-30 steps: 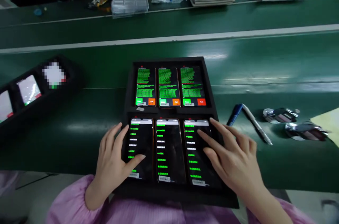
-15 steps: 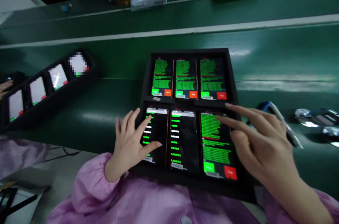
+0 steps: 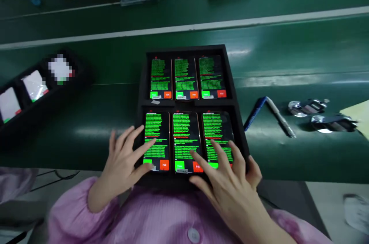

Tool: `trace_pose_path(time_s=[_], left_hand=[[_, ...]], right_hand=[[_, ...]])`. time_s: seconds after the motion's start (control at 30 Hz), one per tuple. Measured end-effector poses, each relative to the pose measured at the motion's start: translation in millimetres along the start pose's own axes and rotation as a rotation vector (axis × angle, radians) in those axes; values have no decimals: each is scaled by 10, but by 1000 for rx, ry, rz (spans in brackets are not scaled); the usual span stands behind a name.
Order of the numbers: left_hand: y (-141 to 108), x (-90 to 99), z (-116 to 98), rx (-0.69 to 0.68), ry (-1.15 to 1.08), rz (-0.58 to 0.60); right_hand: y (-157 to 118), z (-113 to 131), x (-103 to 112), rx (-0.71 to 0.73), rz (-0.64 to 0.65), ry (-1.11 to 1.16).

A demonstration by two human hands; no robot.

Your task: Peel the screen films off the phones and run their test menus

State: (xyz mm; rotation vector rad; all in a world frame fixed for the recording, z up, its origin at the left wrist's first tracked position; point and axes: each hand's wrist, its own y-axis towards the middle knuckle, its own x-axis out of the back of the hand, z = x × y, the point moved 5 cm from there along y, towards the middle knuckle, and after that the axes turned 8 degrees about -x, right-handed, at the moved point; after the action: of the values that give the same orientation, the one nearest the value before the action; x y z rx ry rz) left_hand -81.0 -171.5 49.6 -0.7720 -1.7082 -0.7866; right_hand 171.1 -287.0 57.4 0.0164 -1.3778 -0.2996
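Way out to the left of the left hand I've got a dark case (image 3: pixel 82 75) sitting at a slant with white-screened phones (image 3: pixel 34 84) in it, well apart from both hands. Next over is the left hand (image 3: pixel 122 167), fingers spread wide, thumb well off the index, nothing pinched in it. Its index and thumb tips are over the lower left phone (image 3: pixel 155 130), thumb down by the green button, but I can't tell from here if they're touching glass. That phone sits in a black tray (image 3: pixel 233 78) between and beyond my two hands, six phones in two rows, all showing green text. The upper phones (image 3: pixel 160 77) are past the fingertips, a small pale sticker (image 3: pixel 155 102) on the divider just below them. Right of the left hand is the lower middle phone (image 3: pixel 186 130), with the right index tip over its screen and the thumb by its bottom edge. The right hand (image 3: pixel 227 178) is splayed wide too, not gripping anything; its middle and ring fingers reach over the lower right phone (image 3: pixel 217 126), contact again unclear to me. Beyond the little finger, off the tray, a blue pen (image 3: pixel 255 113) and a silver pen (image 3: pixel 279 117) make an upside-down V, then two shiny metal pieces (image 3: pixel 334 124) and some yellow paper (image 3: pixel 359 115) farthest right.
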Motion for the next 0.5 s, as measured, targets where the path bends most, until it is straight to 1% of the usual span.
trace_pose_path(time_s=[0.07, 0.13, 0.2, 0.27, 0.33, 0.4, 0.5], left_hand=[[66, -7, 34, 86, 15, -50], [17, 23, 49, 96, -33, -95], [-129, 80, 24, 38, -85, -106], [-308, 140, -37, -45, -117, -95], [-454, 176, -111, -113, -130, -81], [-535, 176, -178, -161, -136, -67], [-549, 141, -221, -178, -56, -37]], right_hand=[[151, -28, -10, -35, -8, 26], [247, -31, 15, -5, -12, 79], [244, 39, 46, 111, -17, 181], [170, 140, 54, 246, -10, 270], [93, 177, 46, 306, -3, 292], [41, 100, 65, 326, -4, 279], [-45, -193, 191, 403, -45, 298]])
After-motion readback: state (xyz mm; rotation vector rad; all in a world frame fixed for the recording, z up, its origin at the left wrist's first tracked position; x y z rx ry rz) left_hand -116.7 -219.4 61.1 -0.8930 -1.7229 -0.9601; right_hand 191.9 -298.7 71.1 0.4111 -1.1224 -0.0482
